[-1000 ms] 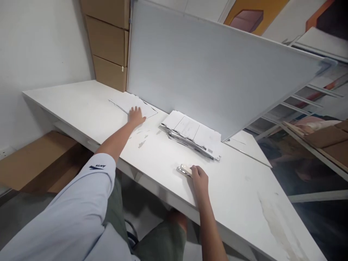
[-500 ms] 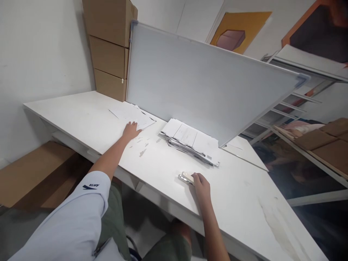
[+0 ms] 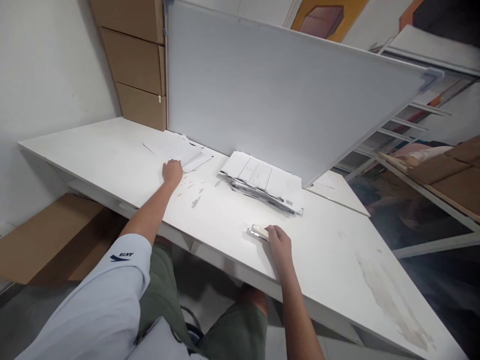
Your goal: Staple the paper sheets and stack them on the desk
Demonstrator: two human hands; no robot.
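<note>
At the near left corner of some loose white paper sheets (image 3: 191, 156), my left hand (image 3: 173, 172) has its fingers curled closed on the paper's edge. The fingertips are partly hidden, and the sheets lie slightly fanned. My right hand (image 3: 279, 241) is wrapped round the rear end of a cream and silver stapler (image 3: 258, 232), low over the table. The stapler's front points left. Between and beyond both hands lies a thick, uneven stack of papers (image 3: 262, 180), with a printed sheet on top.
A large whiteboard (image 3: 277, 90) leans behind the papers on the white table (image 3: 225, 235). Cardboard boxes (image 3: 133, 65) are stacked at the back left. An open carton (image 3: 48, 235) sits below the table's left edge. A shelf with brown boxes (image 3: 446, 170) stands right.
My left hand has gone from lying with fingers spread on the sheets to curled at their edge, and the sheets have fanned slightly. The right hand keeps the stapler. The view has tilted down.
</note>
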